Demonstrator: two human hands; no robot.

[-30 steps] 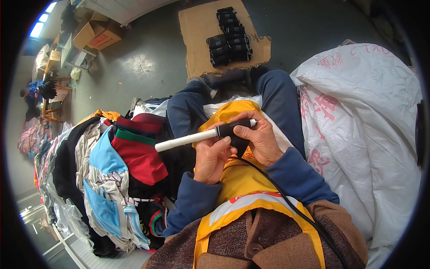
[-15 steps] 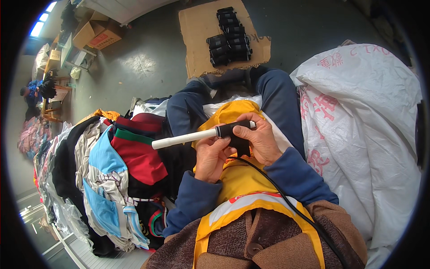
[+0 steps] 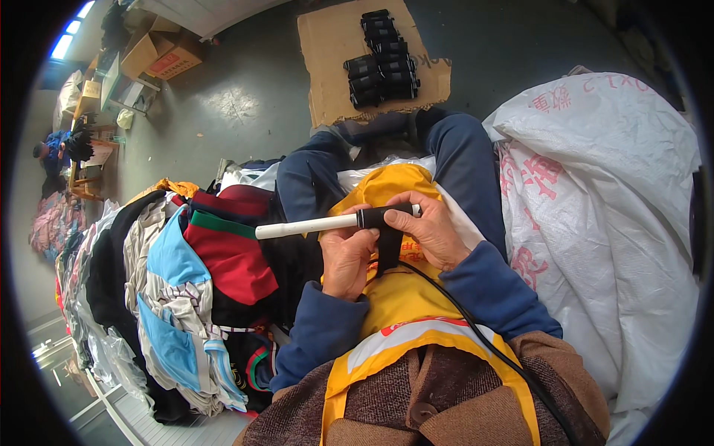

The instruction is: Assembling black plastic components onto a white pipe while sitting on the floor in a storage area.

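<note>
A white plastic tube (image 3: 301,227) lies crosswise over my lap, its left end free. Black fabric strip (image 3: 374,217) is wound round its right part, and a tail of the strip hangs down between my hands. My left hand (image 3: 346,262) is closed on the tube just left of the winding, the thumb near the hanging tail. My right hand (image 3: 439,236) pinches the wound strip at the tube's right end, thumb in front and fingers behind. Beneath both hands spreads a yellow apron (image 3: 390,297). A black cable (image 3: 446,293) runs across it.
Beyond my feet, a cardboard sheet (image 3: 325,82) on the floor bears several black rolls (image 3: 383,78). Piled clothes (image 3: 178,260) crowd my left side. A big white woven sack (image 3: 587,223) stands at my right. Cardboard boxes (image 3: 175,59) sit far left.
The tube has shifted slightly right and tilted nearer level. My left hand has moved a little left and the hanging tail shows more fully.
</note>
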